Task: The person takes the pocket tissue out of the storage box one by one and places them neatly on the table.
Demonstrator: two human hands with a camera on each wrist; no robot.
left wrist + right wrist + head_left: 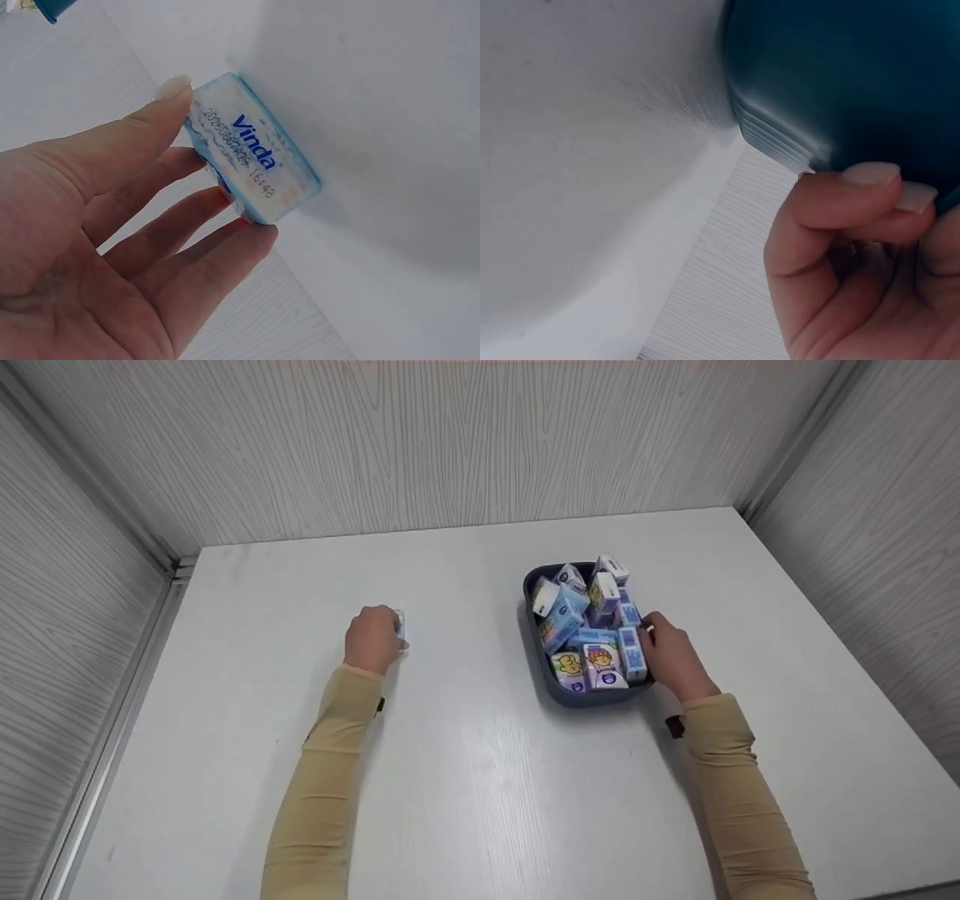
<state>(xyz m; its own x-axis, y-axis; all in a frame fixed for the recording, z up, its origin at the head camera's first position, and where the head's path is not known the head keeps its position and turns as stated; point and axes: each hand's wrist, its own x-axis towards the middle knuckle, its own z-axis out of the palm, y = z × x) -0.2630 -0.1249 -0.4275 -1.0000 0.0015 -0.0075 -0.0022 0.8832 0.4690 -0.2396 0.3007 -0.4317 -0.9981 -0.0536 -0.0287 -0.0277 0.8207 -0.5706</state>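
Note:
My left hand pinches a small tissue pack over the left half of the table. In the left wrist view that tissue pack shows a "Vinda" label and a printed date on its end. The thumb lies along one side of it and the fingertips along the other. A dark blue plastic bin stands right of centre, heaped with several tissue packs. With curled fingers my right hand holds the bin's right side. The right wrist view shows the bin's wall close up; part of the thumb is cut off.
The white table carries the bin and ends at a grey wood-grain panel at the back. Further panels stand to the left and right. Some tissue packs rise above the bin's rim.

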